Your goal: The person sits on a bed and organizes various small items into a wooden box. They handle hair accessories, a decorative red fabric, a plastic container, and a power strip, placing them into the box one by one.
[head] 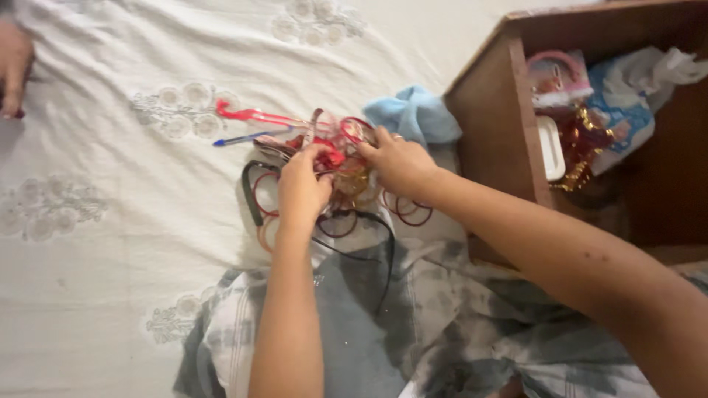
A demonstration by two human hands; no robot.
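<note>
A tangled heap of bangles and trinkets [344, 156] lies on a white embroidered bedsheet [110, 221], with thin red and brown rings spread around it. My left hand [301, 186] presses down into the heap, its fingers curled over red pieces. My right hand [398, 161] rests on the heap's right side, fingers bent into it and a ring on one finger. What each hand actually grips is hidden by the fingers. A black cord [369, 243] trails from the heap toward me.
An open wooden box [490, 110] at the right holds a pink packet, gold-red trim and crumpled plastic. A light blue cloth [417, 110] lies behind the heap. A red stick [251, 114] and a blue pen [243, 137] lie left of it. Another person's hand [13, 66] rests at the far left.
</note>
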